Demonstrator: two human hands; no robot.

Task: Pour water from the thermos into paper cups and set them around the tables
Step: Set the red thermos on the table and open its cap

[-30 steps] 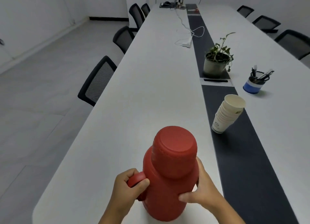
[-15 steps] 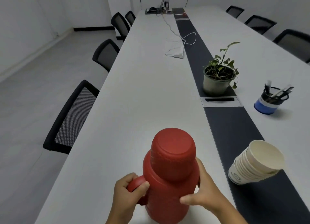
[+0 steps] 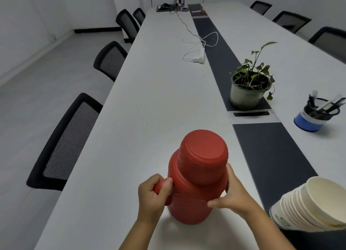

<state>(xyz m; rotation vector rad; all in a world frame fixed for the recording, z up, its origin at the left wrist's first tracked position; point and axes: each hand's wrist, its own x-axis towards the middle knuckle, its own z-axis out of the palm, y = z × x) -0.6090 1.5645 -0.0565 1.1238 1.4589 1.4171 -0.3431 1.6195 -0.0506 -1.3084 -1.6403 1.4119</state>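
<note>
The red thermos [image 3: 194, 184] stands upright on the white tabletop [image 3: 149, 109], near the front edge, its cap still on. All places below are given relative to the thermos.

Left hand [image 3: 152, 197] is at its left side, fingers curled round the red handle [image 3: 159, 186], thumb on top of it. Right hand [image 3: 229, 193] is at its right side & curled round the body: fingers go behind the neck, thumb presses the front, approx. at mid height. Both hands grip; neither is spread.

To the right, lower corner, a stack of paper cups [image 3: 310, 206] lies tilted, its mouth facing up and right, on the dark strip [image 3: 265, 152] that runs along the tabletop. The stack is near the thermos but apart from it.

Further back on the right a potted plant [image 3: 250, 84] stands on the same strip, w/ a grey cable hatch [image 3: 252, 116] just in front of it. More to the right is a blue pen holder [image 3: 316, 113] w/ pens. Far behind the thermos lies a white charger with cable [image 3: 199, 57]. To the left, black mesh chairs [image 3: 69, 143] stand along the tabletop edge.
</note>
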